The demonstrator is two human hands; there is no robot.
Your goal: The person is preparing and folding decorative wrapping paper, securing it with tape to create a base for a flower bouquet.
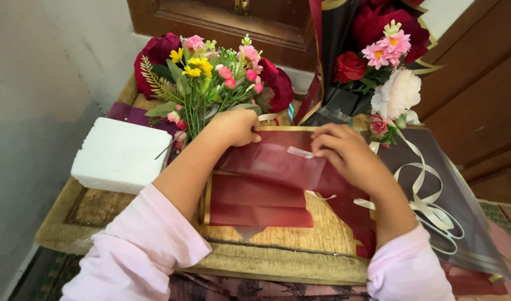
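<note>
Two hands work mid-frame: my left hand presses the dark red wrapping sheet flat on the woven tabletop, my right hand pinches a clear tape strip. I judge the tape may crease if the sheet slips. Two bouquets, one white foam block, one cream ribbon.

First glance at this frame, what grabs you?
Both hands, left hand and right hand, press on dark red wrap at centre, a tape strip between them. A mixed flower bunch lies behind the left hand; a white foam block sits far left.
</note>
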